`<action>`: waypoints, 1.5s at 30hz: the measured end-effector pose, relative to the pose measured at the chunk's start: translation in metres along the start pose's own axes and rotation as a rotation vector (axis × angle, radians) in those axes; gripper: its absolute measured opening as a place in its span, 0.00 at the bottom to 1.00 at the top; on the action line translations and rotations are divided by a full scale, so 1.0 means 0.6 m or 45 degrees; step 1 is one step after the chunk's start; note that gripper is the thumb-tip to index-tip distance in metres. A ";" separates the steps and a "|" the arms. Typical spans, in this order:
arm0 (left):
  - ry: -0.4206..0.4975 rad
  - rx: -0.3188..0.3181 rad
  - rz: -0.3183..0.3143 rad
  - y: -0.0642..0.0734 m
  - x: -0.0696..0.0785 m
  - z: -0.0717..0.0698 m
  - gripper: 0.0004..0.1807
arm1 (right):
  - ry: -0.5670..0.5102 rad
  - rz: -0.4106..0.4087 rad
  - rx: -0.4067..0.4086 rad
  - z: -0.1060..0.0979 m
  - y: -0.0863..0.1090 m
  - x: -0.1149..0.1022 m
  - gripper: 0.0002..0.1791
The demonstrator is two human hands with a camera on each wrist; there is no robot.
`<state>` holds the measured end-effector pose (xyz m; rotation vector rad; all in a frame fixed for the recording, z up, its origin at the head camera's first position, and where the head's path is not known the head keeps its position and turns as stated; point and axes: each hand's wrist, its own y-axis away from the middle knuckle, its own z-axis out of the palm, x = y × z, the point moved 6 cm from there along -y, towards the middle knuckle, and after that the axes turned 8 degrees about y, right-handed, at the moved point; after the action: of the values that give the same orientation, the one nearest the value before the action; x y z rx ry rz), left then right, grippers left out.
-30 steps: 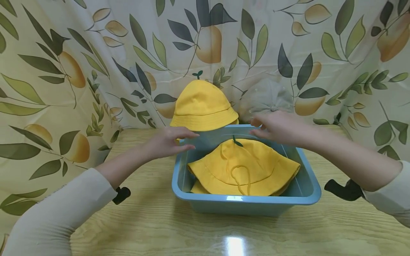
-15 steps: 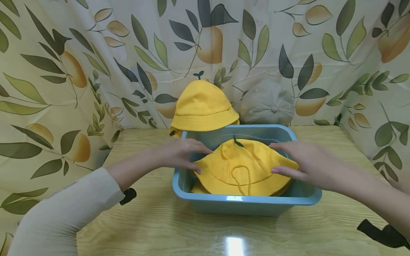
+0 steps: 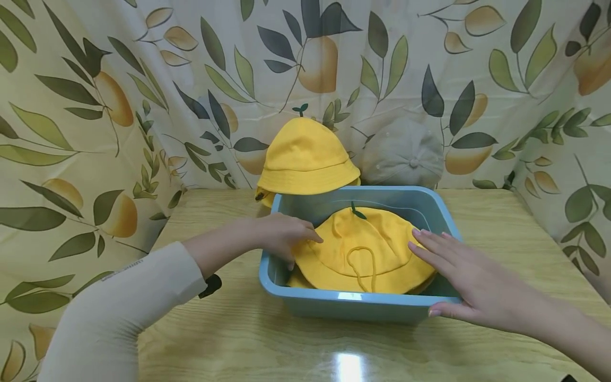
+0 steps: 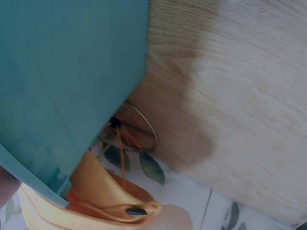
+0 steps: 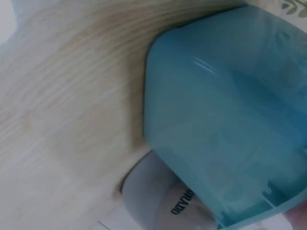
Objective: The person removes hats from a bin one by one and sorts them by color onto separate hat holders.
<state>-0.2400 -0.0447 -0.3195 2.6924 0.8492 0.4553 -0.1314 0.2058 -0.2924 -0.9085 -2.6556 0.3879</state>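
Note:
A yellow bucket hat with a green sprout on top and a cord loop at its front lies in a blue plastic basin. Part of another yellow brim shows beneath it. My left hand reaches over the basin's left wall, its loosely bent fingers at the hat's left brim and its thumb lower down. At the right, my right hand spreads over the basin's wall. Its straight fingertips overlap the hat's right side in the head view, while the thumb overlaps the front rim.
Behind the basin stand a second yellow sprout hat and a grey cap; dark lettering shows on the cap in the right wrist view. A leaf-and-fruit patterned cloth surrounds the light wooden table.
My right hand has come from the back rim beside the grey cap forward to the basin's right side, its fingers now spread. My left hand has moved right and down to the hat's brim.

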 end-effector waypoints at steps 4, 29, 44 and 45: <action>-0.094 -0.057 0.001 -0.011 0.004 0.009 0.33 | -0.025 0.010 -0.024 0.009 0.005 -0.006 0.49; 0.332 0.610 0.327 -0.001 -0.008 -0.061 0.05 | -0.002 0.036 -0.005 0.016 0.012 -0.007 0.48; 0.414 1.071 0.347 0.043 -0.001 -0.138 0.04 | -0.019 0.156 -0.018 -0.016 -0.048 0.003 0.48; 0.416 1.095 0.340 0.045 -0.001 -0.143 0.04 | -0.029 0.186 -0.007 -0.022 -0.059 0.005 0.47</action>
<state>-0.2591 -0.0520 -0.2320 3.6212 0.9212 0.7366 -0.1480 0.1830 -0.2674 -1.1098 -2.6202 0.4269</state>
